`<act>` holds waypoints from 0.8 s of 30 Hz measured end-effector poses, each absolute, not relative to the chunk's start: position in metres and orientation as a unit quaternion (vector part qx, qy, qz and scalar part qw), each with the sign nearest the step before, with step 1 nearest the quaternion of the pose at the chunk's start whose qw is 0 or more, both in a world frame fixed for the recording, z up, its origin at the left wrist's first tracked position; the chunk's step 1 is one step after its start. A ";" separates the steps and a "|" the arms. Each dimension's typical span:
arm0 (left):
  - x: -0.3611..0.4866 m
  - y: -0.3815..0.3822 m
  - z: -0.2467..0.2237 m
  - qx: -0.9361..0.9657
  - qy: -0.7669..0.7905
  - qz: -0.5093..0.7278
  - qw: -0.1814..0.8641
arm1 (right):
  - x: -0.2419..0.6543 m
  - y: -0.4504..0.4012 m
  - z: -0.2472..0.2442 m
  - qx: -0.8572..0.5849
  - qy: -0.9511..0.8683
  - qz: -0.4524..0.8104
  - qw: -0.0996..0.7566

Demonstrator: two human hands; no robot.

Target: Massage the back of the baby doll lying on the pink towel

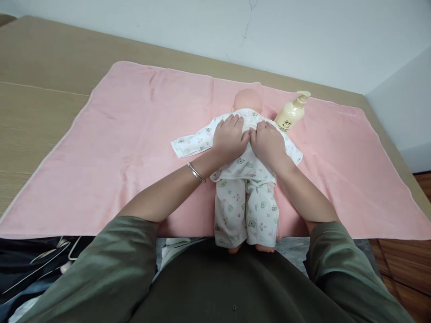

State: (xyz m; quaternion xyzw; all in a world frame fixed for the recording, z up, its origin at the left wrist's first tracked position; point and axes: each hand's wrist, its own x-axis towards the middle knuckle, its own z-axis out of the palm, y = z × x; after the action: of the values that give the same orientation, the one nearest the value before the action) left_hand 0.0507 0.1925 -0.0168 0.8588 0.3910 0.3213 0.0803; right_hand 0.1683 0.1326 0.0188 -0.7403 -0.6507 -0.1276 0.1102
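Observation:
A baby doll (247, 168) in a white printed top and trousers lies face down, its bald head pointing away from me and its feet at the near edge. My left hand (230, 138) rests flat on the left side of its upper back, fingers extended. On the right side of the back lies my right hand (268, 142), also flat, with the fingers stretched forward. The two thumbs nearly meet over the middle of the back. Neither hand grips anything. Beneath the doll spreads a pink blanket (151, 121).
A cream-coloured pump bottle (292, 113) stands on the blanket just right of the doll's head. The wooden table (43, 103) shows around the blanket, with a white wall (303, 40) behind it. Dark items (33, 264) sit below the near left edge.

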 end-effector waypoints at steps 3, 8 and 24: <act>0.051 0.199 -0.019 0.856 0.394 0.320 0.093 | 0.159 0.123 0.018 -0.735 -0.655 -0.147 0.096; 0.052 0.199 -0.024 0.852 0.387 0.339 0.095 | 0.157 0.121 0.021 -0.736 -0.659 -0.126 0.084; 0.054 0.197 -0.029 0.843 0.390 0.358 0.093 | 0.180 0.141 0.018 -0.739 -0.654 -0.087 0.134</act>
State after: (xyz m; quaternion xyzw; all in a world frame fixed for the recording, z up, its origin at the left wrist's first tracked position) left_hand 0.0536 0.1974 -0.0294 0.8434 0.3899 0.3577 0.0930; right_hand 0.1799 0.1411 0.0176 -0.7393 -0.6541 -0.0873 0.1340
